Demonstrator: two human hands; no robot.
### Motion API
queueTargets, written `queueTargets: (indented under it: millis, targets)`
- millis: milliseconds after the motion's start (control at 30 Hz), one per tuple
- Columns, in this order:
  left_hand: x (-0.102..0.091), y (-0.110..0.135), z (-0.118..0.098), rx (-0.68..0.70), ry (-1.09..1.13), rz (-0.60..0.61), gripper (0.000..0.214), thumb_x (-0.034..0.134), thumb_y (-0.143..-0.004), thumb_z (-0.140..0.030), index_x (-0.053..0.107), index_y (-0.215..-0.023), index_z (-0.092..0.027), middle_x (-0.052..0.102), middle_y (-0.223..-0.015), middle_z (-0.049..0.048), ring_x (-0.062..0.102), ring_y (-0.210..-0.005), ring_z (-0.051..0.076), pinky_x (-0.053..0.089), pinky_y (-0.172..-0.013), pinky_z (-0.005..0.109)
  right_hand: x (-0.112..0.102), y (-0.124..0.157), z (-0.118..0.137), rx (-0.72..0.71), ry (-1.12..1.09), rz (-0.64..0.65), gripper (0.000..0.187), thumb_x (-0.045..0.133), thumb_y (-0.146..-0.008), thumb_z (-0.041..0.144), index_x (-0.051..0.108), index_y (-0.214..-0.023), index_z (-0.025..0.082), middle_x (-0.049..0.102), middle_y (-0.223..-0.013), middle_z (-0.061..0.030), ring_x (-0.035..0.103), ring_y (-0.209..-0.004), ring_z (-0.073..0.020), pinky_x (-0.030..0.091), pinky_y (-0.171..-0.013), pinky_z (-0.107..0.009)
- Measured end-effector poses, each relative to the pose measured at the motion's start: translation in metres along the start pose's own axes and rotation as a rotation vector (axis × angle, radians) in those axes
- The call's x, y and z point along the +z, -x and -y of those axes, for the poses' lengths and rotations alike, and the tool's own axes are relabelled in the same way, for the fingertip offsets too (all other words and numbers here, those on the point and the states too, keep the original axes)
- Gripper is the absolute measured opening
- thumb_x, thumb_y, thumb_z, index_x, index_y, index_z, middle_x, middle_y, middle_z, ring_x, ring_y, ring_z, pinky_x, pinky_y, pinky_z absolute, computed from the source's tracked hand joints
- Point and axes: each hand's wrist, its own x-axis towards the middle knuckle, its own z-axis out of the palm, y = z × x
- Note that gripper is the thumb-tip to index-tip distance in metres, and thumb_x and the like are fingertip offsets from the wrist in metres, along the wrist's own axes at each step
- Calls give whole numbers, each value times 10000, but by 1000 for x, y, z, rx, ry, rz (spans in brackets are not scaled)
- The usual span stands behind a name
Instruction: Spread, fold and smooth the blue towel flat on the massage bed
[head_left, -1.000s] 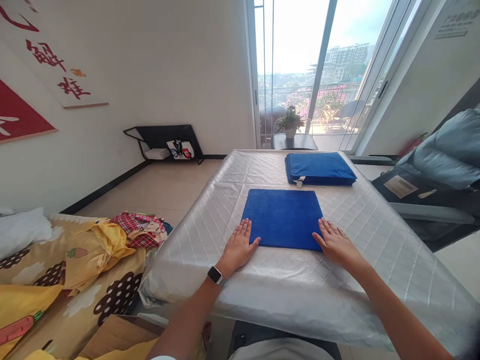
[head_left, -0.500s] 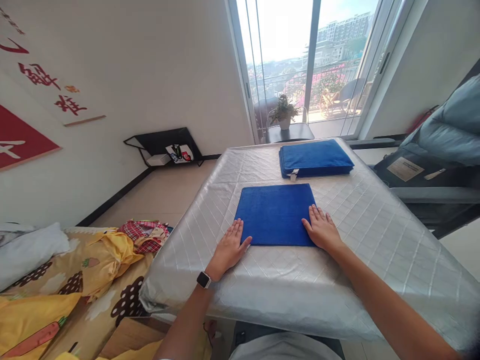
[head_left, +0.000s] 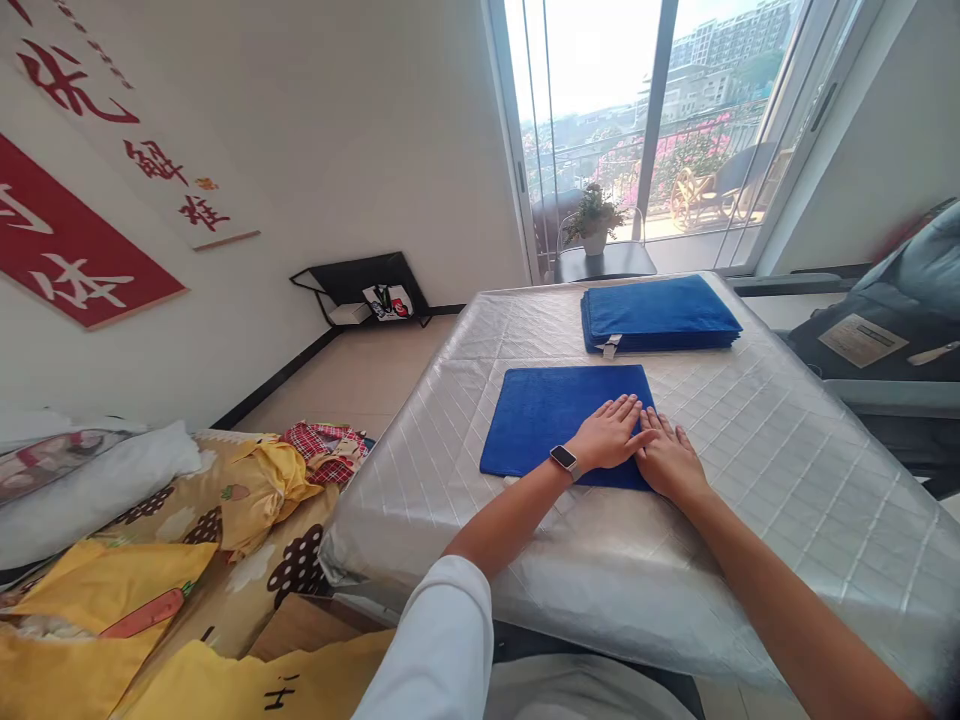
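Note:
A flat blue cloth (head_left: 555,420), squared off like a folded towel, lies on the silver quilted table cover (head_left: 795,470). My left hand (head_left: 609,432) rests palm down on the cloth near its right side, fingers stretched out, with a watch on the wrist. Against the cloth's right edge lies my right hand (head_left: 670,455), flat with fingers extended, partly on the cover. The left thumb reaches to the right hand. Farther back on the table sits a neat stack of blue cloths (head_left: 660,312), a white tag hanging from its near left corner.
To the left, a bed with patterned bedding (head_left: 300,545) holds yellow fabric pieces (head_left: 112,590) and a white pillow (head_left: 142,490). Behind the table stand a chair with a potted plant (head_left: 595,225) and a sliding glass door. A dark chair with a jacket (head_left: 862,330) is at right.
My left hand has slid from the cloth's left edge across to its right side, beside my right hand. The right hand stays at the right edge. The view has turned left.

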Motion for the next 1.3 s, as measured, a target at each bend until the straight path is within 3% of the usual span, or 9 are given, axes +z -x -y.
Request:
queueTargets:
  millis: [133, 367, 500, 733, 833, 933, 1033, 1167, 1300]
  targets:
    - [16, 7, 29, -106, 28, 21, 735, 122, -1079, -567, 288, -1624, -102, 265, -1691, 103, 179, -1582, 200, 187, -1293, 375, 4, -4, -2, 13, -8, -2, 723, 185, -1045, 448, 277, -1637, 46, 220, -1702, -134, 217, -1568, -268, 153, -1279, -467]
    - [7, 90, 120, -435, 34, 27, 818, 113, -1051, -643, 270, -1627, -84, 225, -1694, 151, 174, -1583, 247, 167, -1298, 436, 1, -4, -1, 31, -3, 29, 731, 164, -1056, 485, 240, -1653, 70, 194, -1709, -109, 199, -1575, -246, 153, -1281, -456]
    - [8, 116, 149, -559, 56, -4, 870, 87, -1040, -667, 264, -1615, -39, 208, -1692, 186, 171, -1582, 268, 182, -1288, 446, -2, -3, 1, 28, 20, 40, 722, 175, -1061, 468, 245, -1648, 54, 195, -1708, -103, 190, -1578, -245, 142, -1285, -448]
    - [8, 116, 149, -559, 61, -6, 898, 75, -1036, -673, 282, -1599, -5, 230, -1682, 212, 185, -1579, 272, 199, -1283, 418, -10, -1, 2, 41, 28, 83, 719, 180, -1068, 486, 225, -1656, 74, 176, -1714, -91, 179, -1580, -231, 153, -1283, -441]
    - [7, 116, 149, -558, 62, -8, 887, 79, -1039, -667, 287, -1598, -11, 236, -1680, 212, 188, -1578, 271, 200, -1281, 417, -21, -4, 3, 63, 38, 109, 719, 180, -1069, 512, 245, -1656, 103, 195, -1710, -93, 246, -1562, -244, 208, -1265, -464]
    - [6, 116, 148, -566, 61, 5, 887, 90, -1041, -663, 278, -1598, 2, 228, -1680, 221, 185, -1579, 273, 190, -1282, 408, -34, -17, 5, 77, 54, 105, 701, 174, -1072, 499, 262, -1654, 118, 210, -1708, -93, 291, -1543, -276, 240, -1248, -491]
    - [4, 116, 147, -570, 63, 23, 893, 86, -1039, -666, 266, -1603, 3, 208, -1686, 214, 183, -1580, 274, 186, -1284, 409, -41, -38, 5, 61, 59, 97, 694, 170, -1073, 479, 259, -1654, 110, 197, -1714, -79, 225, -1565, -284, 217, -1258, -481]
    - [4, 116, 146, -570, 53, 22, 888, 81, -1041, -656, 264, -1606, 4, 211, -1688, 204, 178, -1582, 267, 175, -1290, 391, -29, -59, 4, 80, 18, 93, 725, 165, -1067, 494, 239, -1653, 74, 189, -1715, -92, 192, -1575, -264, 187, -1272, -452]
    - [7, 117, 148, -560, 42, 17, 880, 84, -1042, -657, 257, -1610, -8, 206, -1691, 198, 174, -1583, 262, 176, -1291, 394, -11, -63, 0, 100, 5, 44, 734, 157, -1064, 498, 217, -1658, 71, 185, -1716, -96, 208, -1571, -251, 155, -1281, -444]
